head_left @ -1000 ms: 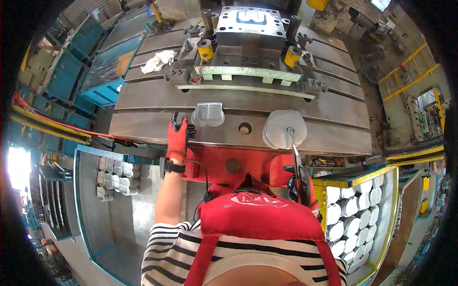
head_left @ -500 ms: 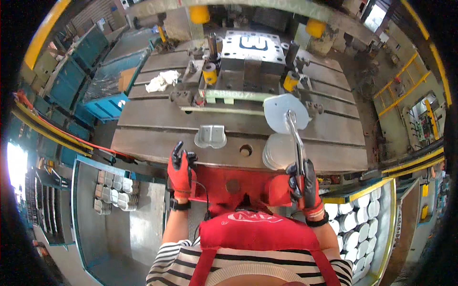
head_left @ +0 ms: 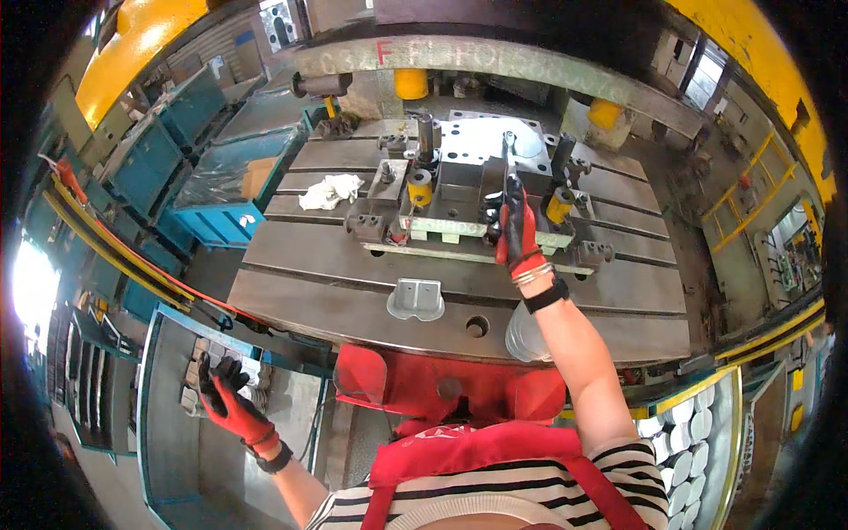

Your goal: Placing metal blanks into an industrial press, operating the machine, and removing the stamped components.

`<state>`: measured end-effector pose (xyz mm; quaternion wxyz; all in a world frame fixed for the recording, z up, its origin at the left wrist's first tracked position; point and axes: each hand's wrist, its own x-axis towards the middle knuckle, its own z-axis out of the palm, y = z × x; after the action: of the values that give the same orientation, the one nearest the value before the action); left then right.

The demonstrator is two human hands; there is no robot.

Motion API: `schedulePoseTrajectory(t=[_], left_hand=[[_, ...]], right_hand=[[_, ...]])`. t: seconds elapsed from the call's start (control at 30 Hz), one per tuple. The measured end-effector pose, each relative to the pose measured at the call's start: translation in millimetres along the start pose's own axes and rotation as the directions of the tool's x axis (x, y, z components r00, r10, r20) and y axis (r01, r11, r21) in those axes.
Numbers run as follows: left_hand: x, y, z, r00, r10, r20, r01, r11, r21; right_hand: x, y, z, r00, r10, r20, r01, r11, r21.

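Observation:
My right hand [head_left: 518, 228], in a red and black glove, is wrapped round long-handled metal tongs [head_left: 511, 168] and reaches forward over the press die [head_left: 459, 141]. At the tongs' tip a flat, rounded metal blank [head_left: 523, 137] lies over the die's top; whether it rests fully on it I cannot tell. My left hand [head_left: 231, 399], gloved alike, holds nothing, its fingers apart and loosely bent above the left bin [head_left: 221, 477]. On the front of the press table [head_left: 353, 265] sits a formed two-pocket metal part [head_left: 416, 299]. Partly behind my right forearm is a stack of blanks [head_left: 525, 337].
Formed parts [head_left: 196, 371] are piled in the left bin. More round blanks [head_left: 678, 442] fill the yellow-edged bin at right. A white rag [head_left: 331, 192] lies on the table's left. Yellow-collared posts [head_left: 420, 187] flank the die, and a heavy beam [head_left: 495, 66] spans above.
My right hand has carried the blank with the tongs forward from the table's front to the die. My left hand has swung left and down, over the left bin. The view has tilted up.

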<state>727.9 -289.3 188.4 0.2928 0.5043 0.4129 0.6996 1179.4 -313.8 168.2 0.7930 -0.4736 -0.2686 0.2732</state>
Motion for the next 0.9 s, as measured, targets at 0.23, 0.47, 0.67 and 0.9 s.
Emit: schedulePoseTrajectory(t=[0.23,0.47,0.67,0.9], left_hand=[[11,-13,-30,0.996,-0.031,-0.088,0.035,0.998,0.042],[8,-37,-16,0.997,-0.072,-0.004,0.072,0.997,-0.008],[-4,-63,-16,0.986,-0.163,-0.025,0.162,0.987,-0.02],[-32,-119,-10,0.915,-0.381,-0.133,0.39,0.919,0.053]], right_hand=[[35,24,12,0.981,0.179,-0.072,-0.158,0.96,0.231],[58,44,-5,0.981,0.178,-0.075,-0.162,0.97,0.182],[39,11,9,0.987,0.131,-0.091,-0.121,0.987,0.103],[0,-17,1,0.976,0.168,0.141,-0.205,0.928,0.312]])
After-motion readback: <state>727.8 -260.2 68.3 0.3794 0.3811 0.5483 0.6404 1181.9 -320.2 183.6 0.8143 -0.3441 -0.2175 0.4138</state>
